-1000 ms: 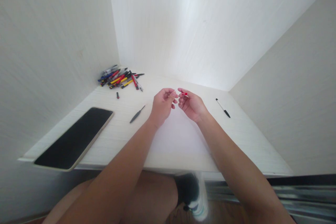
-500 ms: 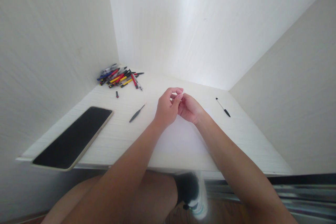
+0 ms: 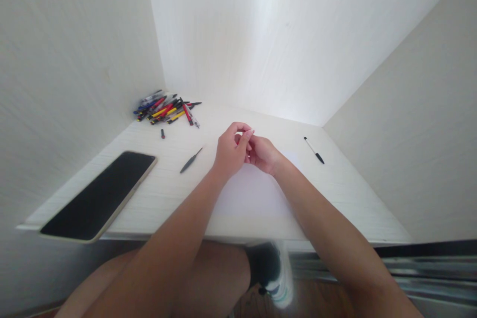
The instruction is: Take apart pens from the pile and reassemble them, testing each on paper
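Observation:
My left hand [image 3: 231, 149] and my right hand [image 3: 264, 153] meet above a sheet of white paper [image 3: 253, 196] on the white desk. The left thumb and forefinger press together at the right fingertips. My right fingers are curled inward, partly covered by the left hand. Whatever sits between the fingers is too small or hidden to make out. Left of my hands lies a dark, slim pen part with a thin tip [image 3: 191, 161]. To the right rests a white pen with black ends [image 3: 314, 150].
A heap of pens [image 3: 167, 109] in several colours lies in the back left corner. A small dark cap-like piece [image 3: 163, 133] is in front of it. A phone [image 3: 100, 196] lies at the left front edge. Pale walls enclose the desk on three sides.
My fingers have shifted slightly, with the left thumb and forefinger now pinched closer together. The whole view has moved a little; the things on the desk stay in place.

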A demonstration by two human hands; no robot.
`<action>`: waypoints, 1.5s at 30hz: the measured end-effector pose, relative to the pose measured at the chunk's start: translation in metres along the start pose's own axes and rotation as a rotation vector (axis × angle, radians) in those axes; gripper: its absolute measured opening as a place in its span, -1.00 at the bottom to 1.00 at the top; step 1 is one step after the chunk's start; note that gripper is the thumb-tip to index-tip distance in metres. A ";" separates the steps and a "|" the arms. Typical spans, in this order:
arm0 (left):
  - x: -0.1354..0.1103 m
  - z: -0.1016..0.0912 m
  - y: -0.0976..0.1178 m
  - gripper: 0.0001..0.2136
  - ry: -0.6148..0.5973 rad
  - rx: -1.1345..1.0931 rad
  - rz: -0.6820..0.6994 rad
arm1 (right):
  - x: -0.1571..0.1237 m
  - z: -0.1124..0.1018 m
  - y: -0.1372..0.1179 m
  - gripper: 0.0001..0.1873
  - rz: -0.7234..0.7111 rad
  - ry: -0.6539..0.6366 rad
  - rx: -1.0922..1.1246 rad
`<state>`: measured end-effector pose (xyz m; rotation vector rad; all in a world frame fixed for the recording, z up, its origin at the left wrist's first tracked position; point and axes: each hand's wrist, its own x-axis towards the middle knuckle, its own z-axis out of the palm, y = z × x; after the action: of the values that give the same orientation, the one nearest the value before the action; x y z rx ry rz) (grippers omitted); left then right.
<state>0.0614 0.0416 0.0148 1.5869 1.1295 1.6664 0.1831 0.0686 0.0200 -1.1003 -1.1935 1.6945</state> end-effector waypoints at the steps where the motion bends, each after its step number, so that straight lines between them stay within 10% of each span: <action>1: 0.001 -0.001 -0.001 -0.92 0.011 -0.003 0.008 | 0.000 -0.002 0.000 -0.55 -0.005 -0.015 -0.031; 7: 0.004 -0.002 -0.011 -0.96 0.026 -0.087 -0.065 | -0.003 -0.007 -0.008 -0.62 -0.012 -0.110 -0.196; 14: 0.005 -0.003 -0.007 -0.92 0.008 -0.198 -0.198 | -0.004 -0.009 -0.017 -0.84 -0.304 0.203 -0.286; 45: 0.003 0.001 -0.021 -0.85 -0.029 -0.160 -0.208 | -0.008 -0.027 -0.018 -0.84 -0.672 0.145 -0.827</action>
<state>0.0587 0.0541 -0.0021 1.3424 1.0786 1.5510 0.2126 0.0733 0.0340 -1.0572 -1.9578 0.5885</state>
